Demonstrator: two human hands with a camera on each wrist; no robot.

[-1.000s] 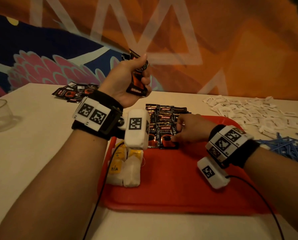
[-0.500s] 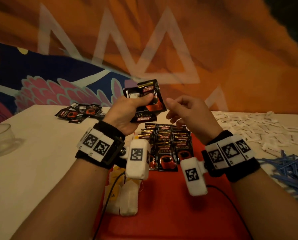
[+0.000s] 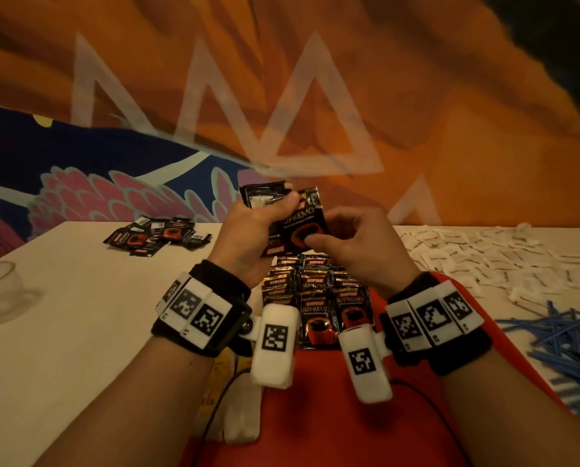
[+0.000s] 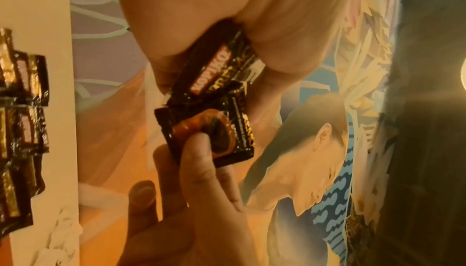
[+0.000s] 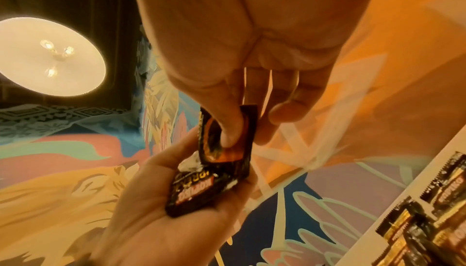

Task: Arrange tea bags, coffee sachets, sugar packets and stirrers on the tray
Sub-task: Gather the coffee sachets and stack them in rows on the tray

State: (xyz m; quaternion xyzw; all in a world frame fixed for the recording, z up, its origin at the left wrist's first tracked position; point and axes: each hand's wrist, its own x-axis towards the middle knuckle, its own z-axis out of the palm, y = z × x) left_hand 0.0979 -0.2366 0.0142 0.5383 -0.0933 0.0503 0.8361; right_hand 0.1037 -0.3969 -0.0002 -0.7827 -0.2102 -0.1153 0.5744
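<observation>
Glossy black foil coffee sachets [image 3: 283, 210] held above the red plastic tray [image 3: 332, 416].
Left hand [image 3: 248, 234] clutches the bunch; right hand [image 3: 352, 241] pinches the front sachet's lower edge.

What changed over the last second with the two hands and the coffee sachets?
The right hand left the rows of sachets on the red tray, rose to the left hand and now pinches the front sachet of its held bunch. The left hand kept its grip; the rows are unchanged.

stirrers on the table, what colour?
Blue. The stirrers lie in a loose pile on the table, right of the red tray; the head view shows them best.
</observation>
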